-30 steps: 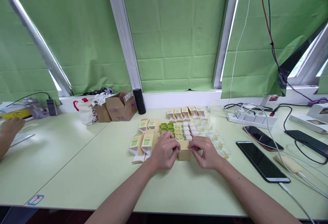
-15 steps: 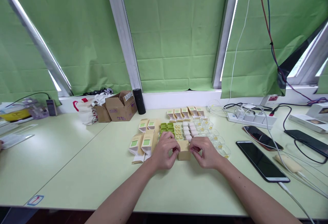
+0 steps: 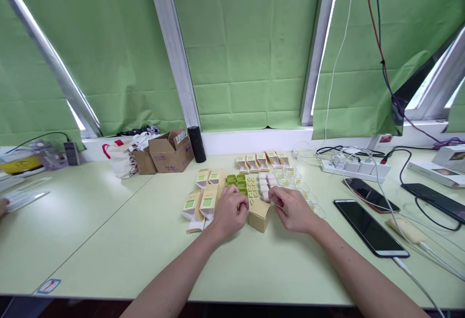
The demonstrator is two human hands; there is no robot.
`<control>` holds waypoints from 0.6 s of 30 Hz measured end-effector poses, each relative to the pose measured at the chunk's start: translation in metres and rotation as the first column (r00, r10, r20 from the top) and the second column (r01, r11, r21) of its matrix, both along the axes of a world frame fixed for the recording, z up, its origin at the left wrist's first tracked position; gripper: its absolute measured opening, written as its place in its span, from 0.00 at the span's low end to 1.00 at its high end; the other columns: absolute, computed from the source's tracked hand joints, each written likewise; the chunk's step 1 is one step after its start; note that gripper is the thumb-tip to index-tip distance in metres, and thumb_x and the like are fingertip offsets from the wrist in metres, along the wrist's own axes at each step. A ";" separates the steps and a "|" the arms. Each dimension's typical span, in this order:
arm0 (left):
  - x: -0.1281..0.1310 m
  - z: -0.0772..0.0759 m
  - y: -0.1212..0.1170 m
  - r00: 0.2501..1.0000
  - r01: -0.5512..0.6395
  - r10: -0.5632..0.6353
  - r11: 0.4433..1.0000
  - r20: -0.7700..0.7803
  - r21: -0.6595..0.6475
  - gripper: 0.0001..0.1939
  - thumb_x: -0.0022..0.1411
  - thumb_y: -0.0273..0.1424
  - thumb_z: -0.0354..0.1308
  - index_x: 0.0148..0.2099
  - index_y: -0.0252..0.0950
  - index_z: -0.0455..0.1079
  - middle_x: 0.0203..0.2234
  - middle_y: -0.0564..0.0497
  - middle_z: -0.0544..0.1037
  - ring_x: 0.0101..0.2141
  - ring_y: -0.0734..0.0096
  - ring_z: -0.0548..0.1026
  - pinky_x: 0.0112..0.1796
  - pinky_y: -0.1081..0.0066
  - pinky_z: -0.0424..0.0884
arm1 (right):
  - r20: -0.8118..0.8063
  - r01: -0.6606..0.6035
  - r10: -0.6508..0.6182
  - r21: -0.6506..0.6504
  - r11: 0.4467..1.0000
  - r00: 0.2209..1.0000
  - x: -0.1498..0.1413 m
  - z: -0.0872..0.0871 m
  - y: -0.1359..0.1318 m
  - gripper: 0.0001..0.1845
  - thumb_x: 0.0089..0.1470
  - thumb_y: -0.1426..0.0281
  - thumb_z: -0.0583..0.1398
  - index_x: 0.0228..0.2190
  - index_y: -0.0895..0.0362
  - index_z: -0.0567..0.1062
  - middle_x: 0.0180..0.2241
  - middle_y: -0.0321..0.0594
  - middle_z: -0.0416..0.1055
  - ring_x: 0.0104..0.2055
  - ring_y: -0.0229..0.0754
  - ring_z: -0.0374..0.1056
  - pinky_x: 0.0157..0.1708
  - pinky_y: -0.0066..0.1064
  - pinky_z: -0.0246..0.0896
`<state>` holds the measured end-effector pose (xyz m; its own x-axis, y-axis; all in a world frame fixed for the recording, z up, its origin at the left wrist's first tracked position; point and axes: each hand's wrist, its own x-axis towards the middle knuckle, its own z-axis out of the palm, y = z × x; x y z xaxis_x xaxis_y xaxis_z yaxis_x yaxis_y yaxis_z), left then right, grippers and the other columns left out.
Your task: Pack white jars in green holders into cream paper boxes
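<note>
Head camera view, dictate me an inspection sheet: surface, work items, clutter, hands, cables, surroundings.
Surface: pale green tabletop, seam and sticker at left.
Work items: small cardboard box, top apparently closed; beyond it green containers, whitish pieces, clear containers; open-flapped cartons left and behind.
Clutter: white-fronted smartphone right; brown carton and black cylinder behind.
Hands: left hand and right hand flank the small cardboard box; contact unclear.
Cables: white charging cable at white-fronted smartphone; power strip with plugs.
Surroundings: green curtains; another person's hand at left edge.
</note>
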<state>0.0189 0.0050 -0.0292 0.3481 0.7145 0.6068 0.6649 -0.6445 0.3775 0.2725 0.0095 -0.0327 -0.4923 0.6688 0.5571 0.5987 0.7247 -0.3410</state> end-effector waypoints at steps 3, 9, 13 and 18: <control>0.000 0.001 0.000 1.000 -0.014 0.014 1.000 -0.005 0.005 0.12 0.59 0.17 0.54 0.33 0.37 0.76 0.28 0.49 0.73 0.36 0.60 0.71 0.39 0.58 0.65 | -0.021 -0.038 0.038 -0.011 0.999 0.999 0.000 0.001 -0.001 0.16 0.50 0.75 0.60 0.41 0.52 0.65 0.27 0.30 0.62 0.28 0.41 0.59 0.30 0.31 0.46; 0.000 -0.001 0.000 0.992 0.026 -0.038 0.995 -0.123 -0.098 0.25 0.63 0.17 0.52 0.55 0.41 0.79 0.32 0.48 0.75 0.42 0.56 0.70 0.42 0.57 0.65 | 0.028 -0.101 0.101 0.002 0.995 0.995 -0.011 0.002 -0.011 0.18 0.54 0.66 0.64 0.44 0.52 0.65 0.27 0.30 0.65 0.29 0.42 0.61 0.31 0.31 0.47; 0.000 -0.002 0.000 0.993 0.008 -0.016 0.997 -0.113 -0.077 0.22 0.61 0.16 0.53 0.51 0.39 0.80 0.32 0.47 0.73 0.42 0.55 0.69 0.42 0.57 0.66 | 0.052 -0.074 0.073 0.008 0.997 0.996 -0.010 0.003 -0.010 0.20 0.51 0.72 0.62 0.46 0.52 0.65 0.26 0.30 0.65 0.29 0.43 0.62 0.32 0.31 0.48; -0.001 -0.001 0.000 0.998 0.011 -0.012 1.000 -0.064 -0.021 0.14 0.60 0.17 0.53 0.39 0.37 0.77 0.31 0.47 0.73 0.40 0.57 0.69 0.41 0.57 0.66 | 0.061 0.005 -0.006 0.016 1.000 0.998 -0.004 0.002 -0.003 0.21 0.48 0.77 0.59 0.45 0.52 0.64 0.25 0.29 0.64 0.28 0.42 0.61 0.30 0.31 0.45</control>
<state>0.0175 0.0052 -0.0298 0.3937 0.7227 0.5680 0.6807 -0.6445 0.3482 0.2684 0.0064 -0.0309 -0.5219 0.6632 0.5365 0.6225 0.7261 -0.2921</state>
